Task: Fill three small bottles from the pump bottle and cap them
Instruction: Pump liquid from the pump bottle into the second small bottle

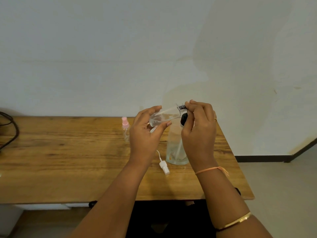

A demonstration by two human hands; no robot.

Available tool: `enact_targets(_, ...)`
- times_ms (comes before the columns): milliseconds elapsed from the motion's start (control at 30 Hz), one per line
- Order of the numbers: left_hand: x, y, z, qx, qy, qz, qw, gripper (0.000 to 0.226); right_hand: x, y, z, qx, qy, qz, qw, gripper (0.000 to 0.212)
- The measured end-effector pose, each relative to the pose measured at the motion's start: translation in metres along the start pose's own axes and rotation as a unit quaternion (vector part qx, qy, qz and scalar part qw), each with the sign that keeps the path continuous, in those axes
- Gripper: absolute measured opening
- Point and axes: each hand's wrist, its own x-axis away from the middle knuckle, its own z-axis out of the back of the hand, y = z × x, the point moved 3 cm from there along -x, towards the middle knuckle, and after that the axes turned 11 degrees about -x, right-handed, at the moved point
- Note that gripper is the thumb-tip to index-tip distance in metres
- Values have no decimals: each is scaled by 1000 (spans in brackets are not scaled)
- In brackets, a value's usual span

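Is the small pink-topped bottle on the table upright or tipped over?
Upright: the pink-topped bottle stands on its base on the table, sprayer on top.

Wooden table (68,160), grain running left-right, set against pale wall (120,48). Black cables (10,127) at far left edge of tabletop. Dark skirting board (260,158) along wall base at right, grey floor (283,186) below it. Dark gap under table front.

One head-worn wide-angle view looks forward and down, close over the hands, across the table (68,169) to the far wall (120,48).
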Motion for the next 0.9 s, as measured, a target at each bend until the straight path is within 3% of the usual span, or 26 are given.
enact_targets(900,0,-1,-1,18,-3,5,1000,43,3,3,1,-11,-2,-18,1000,27)
